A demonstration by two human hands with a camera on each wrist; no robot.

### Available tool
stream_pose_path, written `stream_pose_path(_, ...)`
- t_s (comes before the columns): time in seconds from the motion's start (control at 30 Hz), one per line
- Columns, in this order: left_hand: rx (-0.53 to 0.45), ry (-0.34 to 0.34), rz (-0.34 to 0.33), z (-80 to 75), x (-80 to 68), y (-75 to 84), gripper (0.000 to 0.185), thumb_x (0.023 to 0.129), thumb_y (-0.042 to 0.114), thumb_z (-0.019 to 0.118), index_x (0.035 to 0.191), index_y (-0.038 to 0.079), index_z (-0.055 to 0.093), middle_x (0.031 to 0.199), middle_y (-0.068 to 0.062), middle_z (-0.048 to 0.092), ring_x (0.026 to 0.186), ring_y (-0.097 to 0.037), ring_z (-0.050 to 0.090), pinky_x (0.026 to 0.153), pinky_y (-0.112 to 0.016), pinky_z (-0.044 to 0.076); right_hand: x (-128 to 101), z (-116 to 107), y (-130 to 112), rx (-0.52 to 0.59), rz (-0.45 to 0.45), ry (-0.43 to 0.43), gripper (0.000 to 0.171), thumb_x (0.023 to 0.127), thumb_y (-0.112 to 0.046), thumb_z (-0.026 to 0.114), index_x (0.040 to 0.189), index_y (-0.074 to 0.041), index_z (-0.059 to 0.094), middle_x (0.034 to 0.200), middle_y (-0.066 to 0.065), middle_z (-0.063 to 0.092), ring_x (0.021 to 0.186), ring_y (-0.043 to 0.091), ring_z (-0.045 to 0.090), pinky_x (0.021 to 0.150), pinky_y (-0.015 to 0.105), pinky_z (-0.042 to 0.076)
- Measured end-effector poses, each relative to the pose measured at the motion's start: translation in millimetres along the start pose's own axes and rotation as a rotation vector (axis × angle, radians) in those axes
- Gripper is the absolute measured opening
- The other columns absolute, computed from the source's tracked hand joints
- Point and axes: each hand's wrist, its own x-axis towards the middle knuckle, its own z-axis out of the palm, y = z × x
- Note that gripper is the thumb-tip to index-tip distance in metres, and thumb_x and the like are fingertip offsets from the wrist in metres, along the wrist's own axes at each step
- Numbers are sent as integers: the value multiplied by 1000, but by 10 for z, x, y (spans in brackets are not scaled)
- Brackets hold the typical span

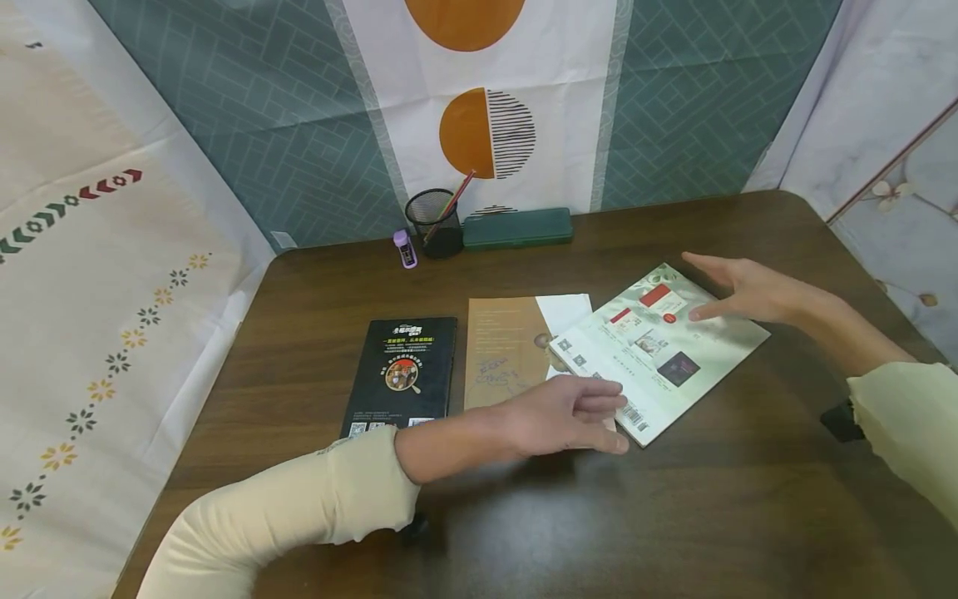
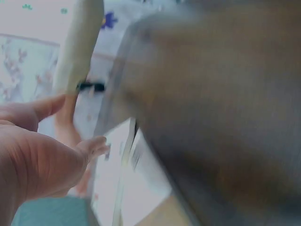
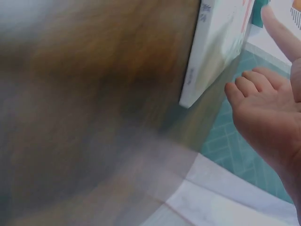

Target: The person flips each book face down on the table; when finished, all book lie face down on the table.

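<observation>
A pale green book (image 1: 659, 349) is flanked mid-table by a spread left hand (image 1: 569, 413) and right hand (image 1: 741, 287), neither gripping; bare table (image 1: 674, 516) lies nearer. Wrist views are blurred, the book's corner seen.

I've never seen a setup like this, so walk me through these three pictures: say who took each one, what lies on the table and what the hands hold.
No machine here: a person wears three cameras. The big picture comes from the head and looks down at a brown table. The two blurry ones come from cameras on each wrist.

The left hand and right hand reach, fingers straight, to opposite edges of a pale green book. Neither hand grips it. That book overlaps a tan book; a black book lies further left. At the back are a mesh pen cup, a green case and a small purple glue stick.
</observation>
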Motion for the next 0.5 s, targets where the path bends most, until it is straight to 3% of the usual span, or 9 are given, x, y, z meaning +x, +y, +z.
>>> stream_pose_path(0.23,191,81,90,-398,55,56,98,94,17,84,169,8,23,176,-1,24,159,-12,25,123,-28,30,-311,68,183,37,-6,-32,116,88,-11,88,168,2,5,172,32,4,158,55,5,117,77,18)
stream_pose_path(0.5,530,201,104,-605,220,-58,112,92,27,87,172,10,10,178,-3,15,160,-19,23,127,-39,26,-560,117,335,15,-8,-9,114,87,-10,89,167,5,9,170,36,9,155,59,10,116,77,19)
